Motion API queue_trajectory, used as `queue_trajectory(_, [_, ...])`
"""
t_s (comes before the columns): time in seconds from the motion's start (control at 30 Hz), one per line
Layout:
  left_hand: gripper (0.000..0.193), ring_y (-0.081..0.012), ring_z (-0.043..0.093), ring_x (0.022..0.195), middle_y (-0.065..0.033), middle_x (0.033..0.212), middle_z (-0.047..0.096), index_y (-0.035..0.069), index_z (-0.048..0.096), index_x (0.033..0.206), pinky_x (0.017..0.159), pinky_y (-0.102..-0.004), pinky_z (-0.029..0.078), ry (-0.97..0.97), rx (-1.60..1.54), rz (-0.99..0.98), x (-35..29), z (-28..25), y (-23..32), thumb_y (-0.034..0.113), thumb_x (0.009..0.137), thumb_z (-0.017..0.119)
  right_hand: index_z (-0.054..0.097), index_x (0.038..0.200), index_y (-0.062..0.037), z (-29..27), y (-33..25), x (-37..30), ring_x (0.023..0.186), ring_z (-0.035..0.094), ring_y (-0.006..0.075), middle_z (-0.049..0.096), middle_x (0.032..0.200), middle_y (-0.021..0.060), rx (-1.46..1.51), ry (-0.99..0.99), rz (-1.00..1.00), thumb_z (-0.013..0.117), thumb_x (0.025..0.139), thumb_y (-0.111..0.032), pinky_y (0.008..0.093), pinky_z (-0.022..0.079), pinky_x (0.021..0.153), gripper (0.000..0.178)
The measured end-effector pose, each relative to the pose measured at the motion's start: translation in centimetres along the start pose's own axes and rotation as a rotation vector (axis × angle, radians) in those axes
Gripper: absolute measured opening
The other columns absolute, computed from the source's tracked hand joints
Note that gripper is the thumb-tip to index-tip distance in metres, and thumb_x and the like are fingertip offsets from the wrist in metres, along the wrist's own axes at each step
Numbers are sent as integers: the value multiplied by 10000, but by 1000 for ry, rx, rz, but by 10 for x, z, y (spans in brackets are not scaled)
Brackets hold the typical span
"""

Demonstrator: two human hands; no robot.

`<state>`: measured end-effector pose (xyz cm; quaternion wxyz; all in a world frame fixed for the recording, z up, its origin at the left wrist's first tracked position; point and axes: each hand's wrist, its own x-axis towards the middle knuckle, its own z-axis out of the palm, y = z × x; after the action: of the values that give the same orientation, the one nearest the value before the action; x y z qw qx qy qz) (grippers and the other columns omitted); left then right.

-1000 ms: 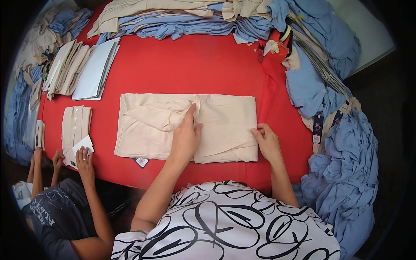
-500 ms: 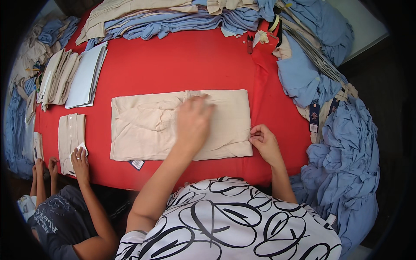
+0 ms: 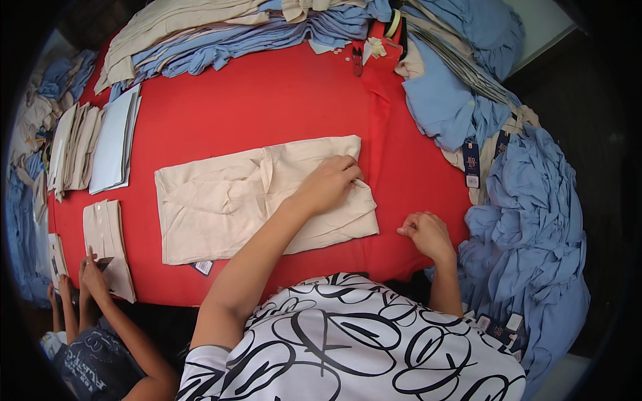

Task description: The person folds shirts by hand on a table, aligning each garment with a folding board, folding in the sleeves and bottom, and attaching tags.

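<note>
A folded beige shirt (image 3: 214, 207) lies at a slant on the red cloth-covered table in front of me. Over its right end, my left hand (image 3: 329, 186) has its fingers curled down onto the fabric near the right edge, where the cloth is bunched. My right hand (image 3: 429, 235) hovers to the right of the shirt, apart from it, fingers curled in, and no object shows in them. From under the shirt's near edge pokes a dark blue and white tag (image 3: 202, 267).
A co-worker's hand (image 3: 93, 274) touches a folded beige shirt (image 3: 107, 230) at the left. Beyond are folded garments (image 3: 73, 147) and white sheets (image 3: 117, 140). Blue garments (image 3: 528, 220) heap up on the right. Red-handled snippers (image 3: 357, 61) lie near the tape.
My left hand has moved right across the shirt to its right end. My right hand has left the shirt's edge and drawn right. The shirt now lies tilted in view.
</note>
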<state>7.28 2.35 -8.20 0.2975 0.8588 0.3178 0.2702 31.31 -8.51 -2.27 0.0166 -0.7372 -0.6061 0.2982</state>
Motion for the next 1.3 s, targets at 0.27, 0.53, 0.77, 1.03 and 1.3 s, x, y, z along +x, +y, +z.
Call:
queue_trajectory(0.27, [168, -297, 569, 941, -103, 977, 562, 45, 630, 940, 831, -389, 477, 189, -80, 27, -11, -25, 20, 16, 777, 658, 625, 1020, 21, 43, -40, 25, 757, 622, 115, 634, 845, 67, 792, 85, -362, 698, 832, -68, 257, 506, 691, 220])
queue_trajectory(0.53, [157, -305, 548, 977, -122, 1044, 536, 25, 582, 995, 853, -386, 463, 164, -139, -92, -10, -37, 13, 32, 839, 606, 564, 778, -20, 41, -60, 3, 597, 547, 213, 547, 707, 102, 340, 319, -650, 709, 760, -28, 307, 431, 547, 146])
queue_trajectory(0.77, [212, -325, 574, 978, -139, 1097, 560, 20, 598, 1000, 848, -407, 477, 268, -74, -78, -9, -12, 22, 44, 794, 646, 486, 1270, 18, 40, -46, 28, 954, 638, 190, 646, 1096, 147, 969, 67, -188, 606, 918, -188, 324, 521, 794, 426])
queue_trajectory(1.03, [446, -361, 456, 1241, -164, 1362, 469, 111, 561, 1280, 1038, -501, 356, 231, 326, -163, -97, 11, 56, 226, 858, 649, 451, 1311, 91, 59, -25, 39, 1074, 610, 201, 610, 1203, 178, 1222, -255, -61, 596, 900, -34, 279, 488, 887, 454])
queue_trajectory(1.3, [506, -396, 299, 1377, -196, 1446, 394, 99, 494, 1376, 1146, -519, 203, 304, 536, -412, -105, 1, 41, 300, 917, 572, 472, 1303, 76, 63, -31, 24, 959, 634, 152, 650, 1119, 141, 1203, -336, -126, 645, 860, 3, 267, 507, 810, 481])
